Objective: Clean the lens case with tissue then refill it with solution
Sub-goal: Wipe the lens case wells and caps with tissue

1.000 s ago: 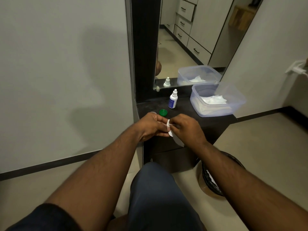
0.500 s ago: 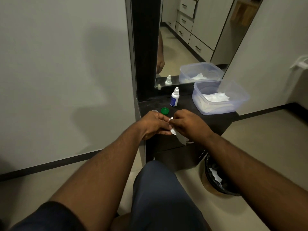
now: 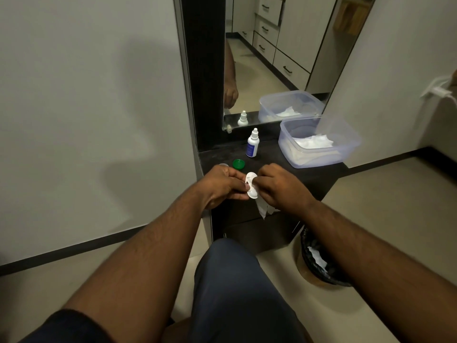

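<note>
A white lens case [image 3: 251,185] is pinched in my left hand [image 3: 223,185] above the front edge of the dark shelf [image 3: 319,175]. My right hand [image 3: 279,186] presses against the case and grips a white tissue [image 3: 263,209] that hangs below it. A green cap [image 3: 239,164] lies on the shelf just behind my hands, with a clear cap [image 3: 221,165] to its left, partly hidden. The small white solution bottle [image 3: 252,146] with a blue label stands upright further back, near the mirror.
A clear plastic box [image 3: 346,154] with white tissues sits at the shelf's right end. The mirror [image 3: 272,58] rises behind the shelf. A black-lined bin [image 3: 319,261] with used tissue stands on the floor to the right. My knee [image 3: 235,280] is below.
The lens case has turned so its flat white face shows between my hands. The tissue now hangs lower under my right hand. The view has shifted slightly.
</note>
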### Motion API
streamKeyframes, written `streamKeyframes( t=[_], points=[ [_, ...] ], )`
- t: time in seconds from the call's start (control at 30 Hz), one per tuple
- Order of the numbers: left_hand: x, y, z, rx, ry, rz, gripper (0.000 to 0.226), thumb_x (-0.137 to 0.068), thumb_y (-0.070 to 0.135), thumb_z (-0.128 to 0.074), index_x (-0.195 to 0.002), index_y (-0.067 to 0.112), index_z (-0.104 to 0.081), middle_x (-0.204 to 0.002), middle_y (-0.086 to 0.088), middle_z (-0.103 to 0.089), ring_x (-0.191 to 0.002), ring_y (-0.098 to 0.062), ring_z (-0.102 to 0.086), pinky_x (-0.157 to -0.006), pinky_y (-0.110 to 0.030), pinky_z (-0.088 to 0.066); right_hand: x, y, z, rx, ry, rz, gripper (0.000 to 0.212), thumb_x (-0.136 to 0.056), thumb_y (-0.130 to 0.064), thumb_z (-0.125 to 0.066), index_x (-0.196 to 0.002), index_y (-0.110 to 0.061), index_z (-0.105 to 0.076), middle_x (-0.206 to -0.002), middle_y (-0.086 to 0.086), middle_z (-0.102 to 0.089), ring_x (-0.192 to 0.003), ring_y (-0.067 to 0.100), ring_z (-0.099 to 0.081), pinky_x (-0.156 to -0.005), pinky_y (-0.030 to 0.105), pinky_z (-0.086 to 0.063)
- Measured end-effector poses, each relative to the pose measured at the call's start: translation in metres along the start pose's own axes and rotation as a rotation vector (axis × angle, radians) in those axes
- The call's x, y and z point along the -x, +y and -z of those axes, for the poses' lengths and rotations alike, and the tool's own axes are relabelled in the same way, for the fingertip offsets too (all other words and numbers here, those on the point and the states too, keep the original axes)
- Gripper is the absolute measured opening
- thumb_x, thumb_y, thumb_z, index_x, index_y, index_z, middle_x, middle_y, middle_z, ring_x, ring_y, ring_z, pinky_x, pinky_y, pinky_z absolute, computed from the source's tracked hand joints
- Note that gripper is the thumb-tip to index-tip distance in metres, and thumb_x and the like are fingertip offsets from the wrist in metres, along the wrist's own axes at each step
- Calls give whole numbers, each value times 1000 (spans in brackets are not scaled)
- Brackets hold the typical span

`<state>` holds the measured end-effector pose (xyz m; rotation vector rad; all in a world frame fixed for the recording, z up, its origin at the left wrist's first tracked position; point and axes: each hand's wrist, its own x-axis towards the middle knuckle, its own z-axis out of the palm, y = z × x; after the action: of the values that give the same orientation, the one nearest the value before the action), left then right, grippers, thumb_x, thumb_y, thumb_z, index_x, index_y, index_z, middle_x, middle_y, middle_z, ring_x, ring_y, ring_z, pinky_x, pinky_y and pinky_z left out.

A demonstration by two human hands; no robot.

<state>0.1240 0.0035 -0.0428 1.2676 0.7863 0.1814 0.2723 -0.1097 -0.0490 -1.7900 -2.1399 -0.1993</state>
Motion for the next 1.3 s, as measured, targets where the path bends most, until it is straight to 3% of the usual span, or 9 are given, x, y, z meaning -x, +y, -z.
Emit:
streamKeyframes(
  t=[0.17,0.37,0.53,0.67,0.87,1.0,1.1,1.3],
  points=[
    [-3,-1,0,12,4,1,16,-81,-10,-65,-91,2,-69,-93,-15,-73,-84,-24,-73,-69,-30,-61,6,1,-1,-111,60,-158,20,-77,-7,-60,-94,-2,-70,-84,14,-62,-75,30,-58,-69,25,-38],
    [-4,-2,0,21,11,1,17,-81,-10,-65,-95,0,-69,-96,-16,-72,-85,-25,-73,-70,-30,-61,6,-5,-1,-185,110,-211,22,-80,-15,-57,-86,-1,-73,-81,14,-63,-73,28,-61,-68,23,-40],
    [-4,-2,-1,33,6,-10,17,-81,-9,-65,-95,-1,-68,-94,-16,-72,-85,-25,-73,-69,-29,-61,3,-12,-7,-254,168,-227,15,-77,-6,-64,-86,0,-73,-81,15,-64,-73,28,-63,-65,34,-51],
    [-5,-2,-1,36,9,-6,20,-81,-10,-65,-100,-4,-67,-100,-18,-71,-87,-25,-73,-69,-29,-61,3,-13,-13,-335,266,-345,16,-79,-1,-66,-93,-1,-73,-89,14,-66,-81,25,-64,-75,38,-53],
    [-5,-2,-2,42,19,5,20,-81,-10,-65,-100,-5,-67,-98,-18,-71,-83,-25,-73,-63,-26,-59,3,-16,-16,-337,308,-400,15,-79,0,-66,-91,-1,-73,-87,16,-66,-79,28,-65,-73,38,-53],
    [-5,-2,-1,28,12,-1,18,-82,-8,-65,-99,-3,-68,-98,-18,-71,-84,-25,-73,-67,-28,-60,0,-22,-16,-279,250,-303,15,-78,-5,-63,-89,-1,-73,-84,16,-65,-76,29,-64,-69,38,-53],
    [-4,-1,-2,33,29,5,20,-81,-9,-65,-101,-4,-67,-99,-18,-71,-83,-25,-73,-66,-28,-61,1,-17,-18,-307,318,-423,16,-79,0,-64,-92,-1,-73,-88,15,-66,-79,28,-64,-74,37,-52],
    [-3,-1,-3,41,28,9,19,-81,-10,-65,-100,-4,-67,-99,-18,-70,-82,-24,-73,-63,-27,-60,2,-23,-19,-331,352,-435,17,-77,1,-66,-92,-2,-74,-88,14,-69,-80,25,-66,-76,34,-53]
  ],
)
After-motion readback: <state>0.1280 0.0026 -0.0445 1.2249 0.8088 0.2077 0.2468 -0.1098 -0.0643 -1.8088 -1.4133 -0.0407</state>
